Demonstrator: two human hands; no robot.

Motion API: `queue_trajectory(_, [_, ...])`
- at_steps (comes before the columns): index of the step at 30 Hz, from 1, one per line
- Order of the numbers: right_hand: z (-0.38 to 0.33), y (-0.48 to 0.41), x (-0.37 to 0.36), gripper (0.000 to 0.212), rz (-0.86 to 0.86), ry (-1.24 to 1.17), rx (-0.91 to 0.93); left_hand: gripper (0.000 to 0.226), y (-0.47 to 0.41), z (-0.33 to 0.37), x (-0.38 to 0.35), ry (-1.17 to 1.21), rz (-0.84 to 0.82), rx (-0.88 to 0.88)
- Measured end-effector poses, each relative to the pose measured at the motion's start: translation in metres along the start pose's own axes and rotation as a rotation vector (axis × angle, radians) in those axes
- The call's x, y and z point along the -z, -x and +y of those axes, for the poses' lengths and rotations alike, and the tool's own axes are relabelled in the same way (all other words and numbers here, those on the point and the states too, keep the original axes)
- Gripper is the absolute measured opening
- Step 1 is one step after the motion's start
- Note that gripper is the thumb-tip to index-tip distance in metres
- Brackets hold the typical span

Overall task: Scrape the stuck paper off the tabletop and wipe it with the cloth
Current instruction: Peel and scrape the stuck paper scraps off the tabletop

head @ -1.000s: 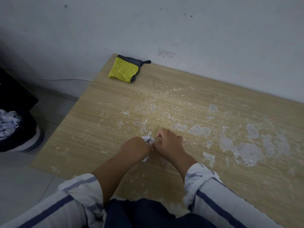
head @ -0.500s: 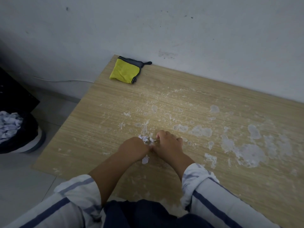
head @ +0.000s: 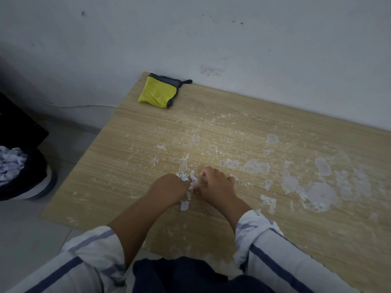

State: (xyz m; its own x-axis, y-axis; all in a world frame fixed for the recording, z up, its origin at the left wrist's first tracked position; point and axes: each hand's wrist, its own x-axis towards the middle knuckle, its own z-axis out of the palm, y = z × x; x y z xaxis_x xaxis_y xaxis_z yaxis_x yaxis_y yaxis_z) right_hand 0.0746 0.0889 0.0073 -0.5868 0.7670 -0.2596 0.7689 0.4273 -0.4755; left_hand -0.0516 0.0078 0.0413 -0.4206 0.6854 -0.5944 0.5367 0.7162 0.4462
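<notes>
While left hand [head: 169, 188] grips paper scraps [head: 186, 178], right hand [head: 215, 183] pinches them.

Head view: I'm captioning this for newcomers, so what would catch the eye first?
The bright yellow cloth at the far left corner of the tabletop, by the wall, stands out. At centre, the left hand grips crumpled paper scraps beside the right hand. White stuck paper patches blotch the wood to the right.

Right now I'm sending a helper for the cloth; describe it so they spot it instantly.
Find the wooden tabletop against the white wall. In its far left corner lies the folded cloth. It alone is bright yellow, edged grey.
</notes>
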Motion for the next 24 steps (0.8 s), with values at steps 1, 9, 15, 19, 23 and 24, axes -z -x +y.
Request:
queue_trajectory(1, [0.001, 0.001, 0.001, 0.025, 0.000, -0.002, 0.004, 0.035, 0.003, 0.004, 0.000, -0.029, 0.008, -0.038])
queue_trajectory(9, [0.034, 0.006, 0.014, 0.017, 0.166, -0.256, -0.048, 0.016, 0.015, 0.021, -0.043, -0.091, 0.270, -0.459])
queue_trajectory(15, [0.087, 0.024, 0.023, 0.028, 0.182, 0.002, -0.168, 0.042, 0.014, 0.032, -0.089, -0.118, 0.188, -0.678])
queue_trajectory(19, [0.103, 0.042, 0.023, 0.034, 0.190, 0.074, -0.155, 0.057, 0.009, 0.034, -0.105, -0.252, 0.102, -0.627])
queue_trajectory(23, [0.116, 0.053, 0.024, 0.035, 0.191, 0.097, -0.176, 0.060, 0.004, 0.031, -0.112, -0.315, 0.095, -0.623])
queue_trajectory(24, [0.119, 0.056, 0.025, 0.035, 0.196, 0.088, -0.184, 0.059, 0.004, 0.031, -0.111, -0.303, 0.111, -0.636])
